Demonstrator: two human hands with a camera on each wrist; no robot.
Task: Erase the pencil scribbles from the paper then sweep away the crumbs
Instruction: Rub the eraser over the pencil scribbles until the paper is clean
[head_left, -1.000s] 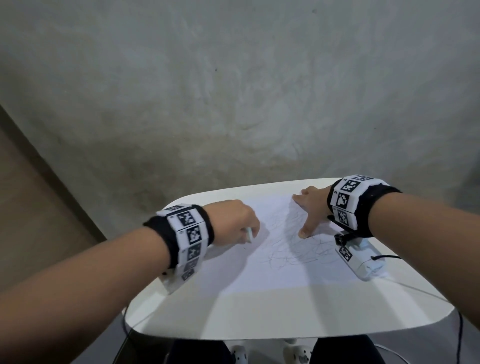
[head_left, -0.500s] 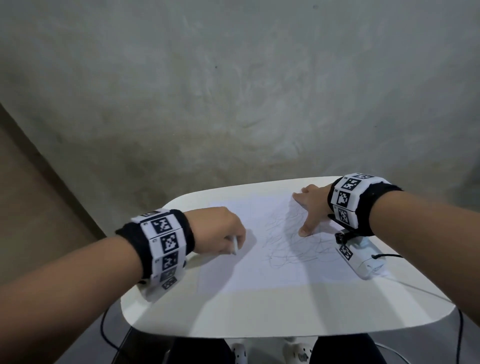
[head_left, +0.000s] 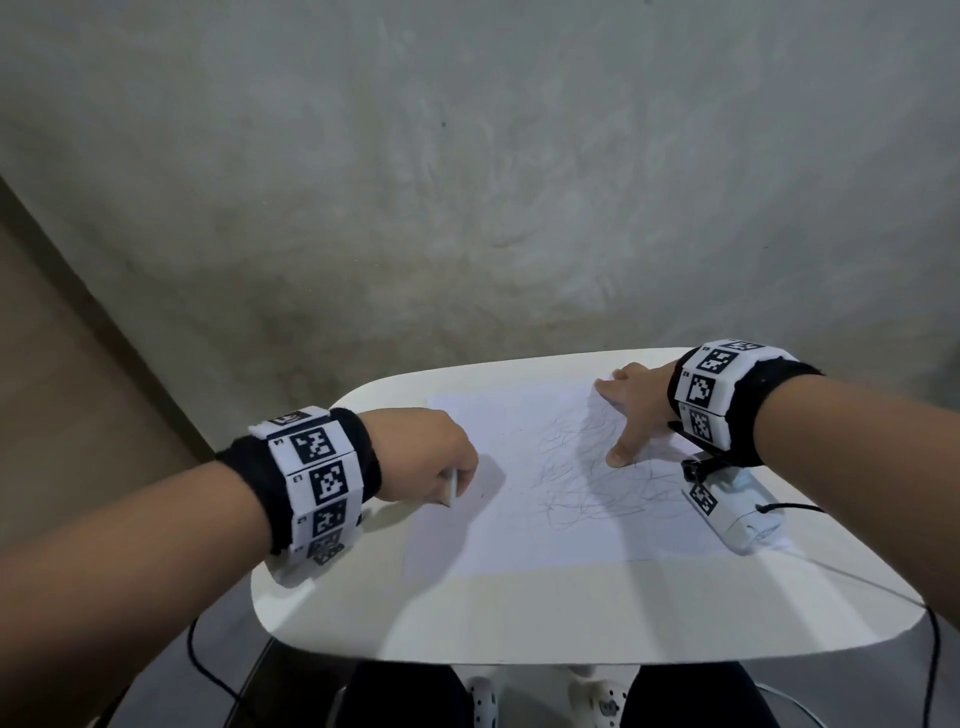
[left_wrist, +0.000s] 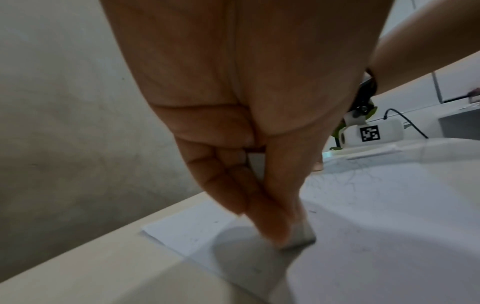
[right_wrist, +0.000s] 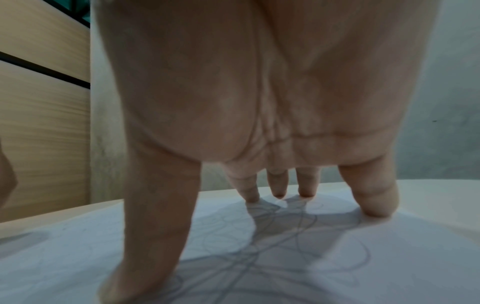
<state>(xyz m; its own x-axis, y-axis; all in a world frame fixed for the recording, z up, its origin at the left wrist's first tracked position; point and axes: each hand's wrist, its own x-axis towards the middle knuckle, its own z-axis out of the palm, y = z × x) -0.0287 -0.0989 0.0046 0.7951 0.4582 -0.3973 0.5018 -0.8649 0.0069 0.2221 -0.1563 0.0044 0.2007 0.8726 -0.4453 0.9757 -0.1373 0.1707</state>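
Observation:
A white sheet of paper (head_left: 519, 519) lies on the white table (head_left: 571, 618), with grey pencil scribbles (head_left: 587, 478) across its right half. My left hand (head_left: 431, 457) pinches a white eraser (head_left: 451, 488) near the paper's left edge; in the left wrist view the eraser (left_wrist: 301, 236) touches the paper (left_wrist: 389, 246) under my left hand (left_wrist: 259, 185). My right hand (head_left: 631, 410) presses flat on the paper's far right part, fingers spread over the scribbles (right_wrist: 272, 257). The right hand (right_wrist: 259, 144) has straight fingers (right_wrist: 374, 197) that hold nothing.
A small white device with a black marker and cable (head_left: 737, 512) hangs under my right wrist and rests on the paper's right edge. A grey wall stands behind the table. A black cable (head_left: 208, 670) hangs below the table's front left; shoes (head_left: 602, 701) show beneath.
My left hand with the eraser has drawn back leftward, from the scribbles' left side to the paper's left edge. My right hand has stayed pressed on the paper.

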